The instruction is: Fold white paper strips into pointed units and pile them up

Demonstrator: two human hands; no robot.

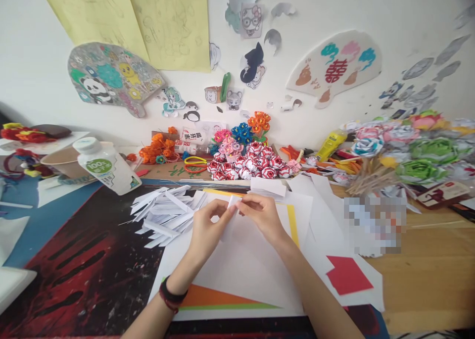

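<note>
Between my two hands is a small folded piece of white paper, held up over the white sheets in front of me. My left hand pinches it from the left with thumb and forefinger. From the right, the fingertips of my right hand close on its other edge. Just left of my left hand lies a loose pile of folded white paper strips. The fingers cover part of the paper, so its full shape is hidden.
Paper flowers crowd the back of the table. A white bottle leans at the back left beside a paper cup. On the right lie a red paper piece and a bundle of sticks. A yellow bottle leans against the wall.
</note>
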